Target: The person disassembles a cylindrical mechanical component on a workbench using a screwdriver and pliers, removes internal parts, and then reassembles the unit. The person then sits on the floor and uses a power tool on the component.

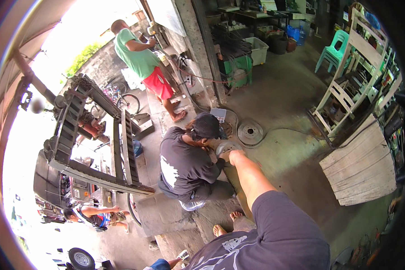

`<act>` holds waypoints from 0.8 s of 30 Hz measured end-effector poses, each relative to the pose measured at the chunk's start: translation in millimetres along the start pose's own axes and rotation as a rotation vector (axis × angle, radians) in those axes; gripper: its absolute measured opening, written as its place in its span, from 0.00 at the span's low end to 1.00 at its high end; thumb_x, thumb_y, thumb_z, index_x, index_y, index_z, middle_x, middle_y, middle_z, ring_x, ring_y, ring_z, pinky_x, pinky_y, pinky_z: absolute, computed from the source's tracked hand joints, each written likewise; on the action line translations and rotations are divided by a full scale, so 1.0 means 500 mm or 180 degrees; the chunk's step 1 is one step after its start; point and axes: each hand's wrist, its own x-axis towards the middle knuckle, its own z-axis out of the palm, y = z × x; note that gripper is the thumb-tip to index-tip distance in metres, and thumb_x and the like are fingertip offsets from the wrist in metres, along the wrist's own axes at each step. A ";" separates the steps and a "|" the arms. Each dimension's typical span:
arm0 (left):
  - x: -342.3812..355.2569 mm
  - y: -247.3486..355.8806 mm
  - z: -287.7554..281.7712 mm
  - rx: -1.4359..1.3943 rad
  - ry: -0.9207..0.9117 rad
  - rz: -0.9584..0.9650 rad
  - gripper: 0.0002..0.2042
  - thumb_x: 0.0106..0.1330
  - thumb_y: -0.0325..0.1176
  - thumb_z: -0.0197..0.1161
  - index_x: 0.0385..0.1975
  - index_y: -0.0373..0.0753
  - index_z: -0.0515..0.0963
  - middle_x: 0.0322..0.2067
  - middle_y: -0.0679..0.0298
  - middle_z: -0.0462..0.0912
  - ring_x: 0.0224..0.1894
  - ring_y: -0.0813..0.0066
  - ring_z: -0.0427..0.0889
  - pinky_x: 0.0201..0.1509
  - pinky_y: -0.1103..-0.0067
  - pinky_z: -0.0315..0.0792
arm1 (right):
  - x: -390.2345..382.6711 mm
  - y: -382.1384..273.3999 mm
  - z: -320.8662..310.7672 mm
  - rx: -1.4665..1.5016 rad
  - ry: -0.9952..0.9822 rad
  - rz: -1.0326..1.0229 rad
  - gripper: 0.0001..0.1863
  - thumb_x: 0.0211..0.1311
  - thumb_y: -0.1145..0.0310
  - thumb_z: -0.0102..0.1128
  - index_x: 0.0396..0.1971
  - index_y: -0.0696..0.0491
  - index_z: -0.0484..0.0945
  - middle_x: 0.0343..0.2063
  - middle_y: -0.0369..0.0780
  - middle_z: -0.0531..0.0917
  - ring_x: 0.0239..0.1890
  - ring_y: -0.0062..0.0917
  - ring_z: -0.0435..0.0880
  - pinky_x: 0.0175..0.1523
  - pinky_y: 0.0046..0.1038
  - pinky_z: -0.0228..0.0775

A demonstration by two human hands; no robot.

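My right arm stretches forward, and my right hand [233,156] is at the near rim of a round grey metal disc [227,146], its fingers closed there. Finger detail is small and partly hidden. Close on the left, a crouching person in a dark cap and dark shirt [186,162] bends over the same disc, with a dark-sleeved arm reaching beside my hand. A second round metal disc [250,132], with a hub hole in its middle, lies flat on the floor just beyond. My left hand is out of view.
A cable [285,129] runs along the floor past the second disc. Behind it sits a small parts tray [218,113]. To the right are a wooden board [360,164] and a pale frame [351,76]; at left, a metal rack [94,135]. Another person [137,54] stands farther off.
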 end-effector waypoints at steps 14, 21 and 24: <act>-0.012 0.014 -0.013 -0.0029 0.0016 -0.0075 0.19 0.66 0.52 0.65 0.55 0.58 0.88 0.46 0.54 0.92 0.48 0.55 0.92 0.51 0.64 0.83 | -0.021 0.010 0.019 -0.0322 -0.0118 0.0039 0.21 0.66 0.72 0.72 0.59 0.48 0.92 0.64 0.39 0.89 0.65 0.37 0.89 0.65 0.43 0.85; -0.014 0.032 -0.024 0.0049 0.0018 -0.0081 0.19 0.67 0.52 0.65 0.55 0.59 0.88 0.46 0.55 0.92 0.48 0.55 0.92 0.52 0.64 0.83 | 0.015 0.036 0.086 -0.0412 -0.0395 0.0124 0.19 0.66 0.69 0.72 0.57 0.47 0.92 0.62 0.39 0.90 0.63 0.39 0.90 0.64 0.44 0.85; -0.017 0.034 -0.025 0.0054 0.0028 -0.0082 0.19 0.67 0.52 0.65 0.55 0.59 0.87 0.46 0.55 0.92 0.48 0.55 0.92 0.52 0.64 0.83 | 0.022 0.066 0.121 -0.0471 -0.0661 -0.0093 0.19 0.68 0.66 0.70 0.58 0.47 0.92 0.64 0.40 0.89 0.66 0.40 0.88 0.67 0.45 0.83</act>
